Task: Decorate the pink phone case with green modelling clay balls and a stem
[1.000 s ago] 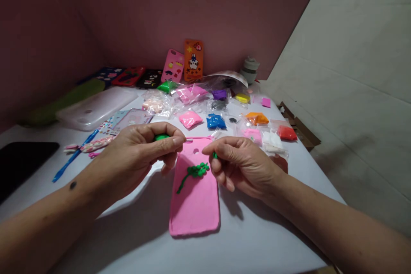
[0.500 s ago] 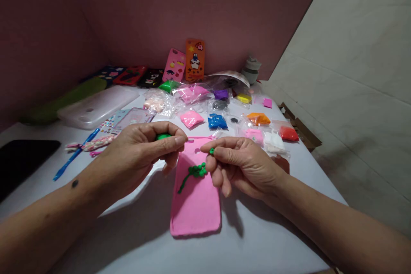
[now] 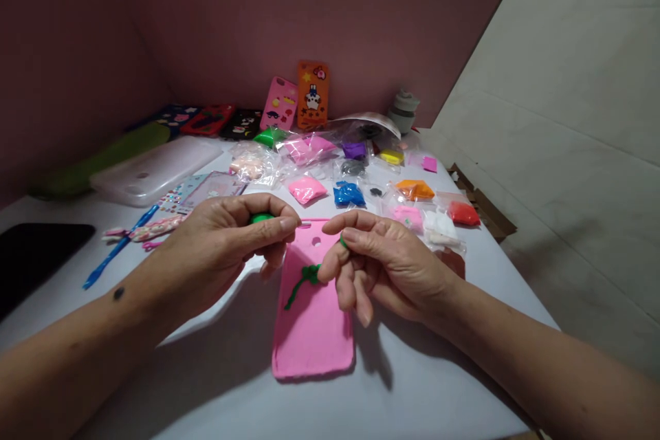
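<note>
A pink phone case (image 3: 314,337) lies on the white table, bearing a green clay decoration (image 3: 295,292) with a thin stem. Above its upper left edge, my left hand (image 3: 242,234) is closed around a lump of green clay (image 3: 262,218); a thin tip, perhaps of a tool, pokes out past the fingertips. Over the case's right side, my right hand (image 3: 381,261) pinches a small piece of green clay (image 3: 343,240) between thumb and finger, its index finger raised. The right fingers hide part of the decoration.
Behind the case lie bags of coloured clay, among them blue (image 3: 349,194), orange (image 3: 415,189) and red (image 3: 463,213). Decorated cases, including an orange one (image 3: 313,96), stand at the wall. At left are a blue tool (image 3: 119,247), a clear case (image 3: 155,172) and a black slab (image 3: 41,261).
My right index finger has lifted away from the thumb, and the other fingers have shifted, now covering more of the green decoration. The left hand stays nearly still.
</note>
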### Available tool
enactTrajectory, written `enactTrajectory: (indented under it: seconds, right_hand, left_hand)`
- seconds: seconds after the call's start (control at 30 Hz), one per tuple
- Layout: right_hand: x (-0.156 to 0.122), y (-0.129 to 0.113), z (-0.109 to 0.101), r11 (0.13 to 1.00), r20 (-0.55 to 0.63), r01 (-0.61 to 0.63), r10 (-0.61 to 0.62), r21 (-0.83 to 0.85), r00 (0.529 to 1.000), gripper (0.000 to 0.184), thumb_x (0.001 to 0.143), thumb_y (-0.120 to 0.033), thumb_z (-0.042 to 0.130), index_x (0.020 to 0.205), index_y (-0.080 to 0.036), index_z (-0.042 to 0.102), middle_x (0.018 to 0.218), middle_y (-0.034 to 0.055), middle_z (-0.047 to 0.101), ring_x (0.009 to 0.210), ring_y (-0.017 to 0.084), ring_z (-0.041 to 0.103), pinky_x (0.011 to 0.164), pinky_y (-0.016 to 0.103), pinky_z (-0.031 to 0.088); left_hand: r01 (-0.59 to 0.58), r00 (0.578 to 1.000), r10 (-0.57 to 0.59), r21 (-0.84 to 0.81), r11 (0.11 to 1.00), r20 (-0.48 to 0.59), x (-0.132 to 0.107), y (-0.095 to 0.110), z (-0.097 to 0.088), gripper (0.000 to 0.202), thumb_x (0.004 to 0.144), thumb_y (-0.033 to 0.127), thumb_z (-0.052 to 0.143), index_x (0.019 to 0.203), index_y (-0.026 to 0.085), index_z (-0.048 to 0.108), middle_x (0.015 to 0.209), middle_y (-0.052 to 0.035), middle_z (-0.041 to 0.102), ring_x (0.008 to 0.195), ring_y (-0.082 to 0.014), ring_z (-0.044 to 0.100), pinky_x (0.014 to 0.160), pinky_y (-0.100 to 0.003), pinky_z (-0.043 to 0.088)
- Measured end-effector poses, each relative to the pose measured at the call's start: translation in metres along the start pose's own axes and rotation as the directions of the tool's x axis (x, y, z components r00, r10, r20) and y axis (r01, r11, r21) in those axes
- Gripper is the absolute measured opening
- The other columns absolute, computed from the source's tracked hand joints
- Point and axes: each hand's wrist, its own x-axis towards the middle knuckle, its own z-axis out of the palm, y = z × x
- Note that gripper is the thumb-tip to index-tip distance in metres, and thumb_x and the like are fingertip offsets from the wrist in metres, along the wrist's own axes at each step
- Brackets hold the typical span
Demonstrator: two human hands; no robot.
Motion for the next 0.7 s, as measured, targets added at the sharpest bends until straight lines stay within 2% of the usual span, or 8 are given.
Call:
enactTrajectory:
  seconds: [0.27,0.43,0.6,0.7]
  right_hand:
    - [0.0004,0.0014,0.0004,0.998,0.026,0.007,-0.009,0.068,1.000,0.022,0.092,-0.032,0.082,0.099,-0.011,0.077,0.081,0.0088,0.083,0.068,0.020,0.083,0.047,0.018,0.062]
    - [0.0000,0.0018,-0.0034,0.997,0.049,-0.013,0.010,0.072,0.999,0.019,0.088,-0.022,0.084,0.102,-0.010,0.078,0.088,0.0098,0.085,0.074,0.022,0.084,0.051,0.022,0.066]
    - [-0.0003,0.0024,-0.0013,1.000,0.000,-0.021,0.021,-0.005,1.000,0.024,0.087,-0.035,0.087,0.088,-0.012,0.079,0.071,0.0070,0.082,0.056,0.017,0.078,0.040,0.016,0.057]
    - [-0.0006,0.0010,0.0020,0.998,-0.088,0.039,-0.043,-0.048,0.995,0.023,0.078,-0.031,0.094,0.079,-0.014,0.079,0.063,0.0015,0.077,0.048,0.012,0.071,0.038,0.014,0.054]
  left_hand:
    - [0.000,1.000,0.000,0.012,1.000,0.002,0.0001,0.0004,-0.0009,0.020,0.072,0.034,0.090,0.068,0.018,0.078,0.061,0.0017,0.066,0.052,-0.0093,0.056,0.050,-0.015,0.050]
    - [0.005,1.000,-0.005,0.031,1.000,0.007,0.0015,-0.0023,-0.0011,0.020,0.074,0.034,0.088,0.068,0.019,0.077,0.060,0.0027,0.065,0.053,-0.0092,0.056,0.051,-0.015,0.049]
    - [-0.007,1.000,0.006,0.075,0.997,0.015,0.0012,-0.0018,-0.0014,0.018,0.076,0.033,0.084,0.068,0.018,0.077,0.059,0.0019,0.064,0.053,-0.0092,0.054,0.051,-0.015,0.046]
    - [-0.008,1.000,0.007,0.084,0.996,0.010,0.0015,-0.0008,-0.0009,0.019,0.075,0.033,0.083,0.065,0.018,0.076,0.058,0.0017,0.063,0.053,-0.0093,0.053,0.051,-0.016,0.045]
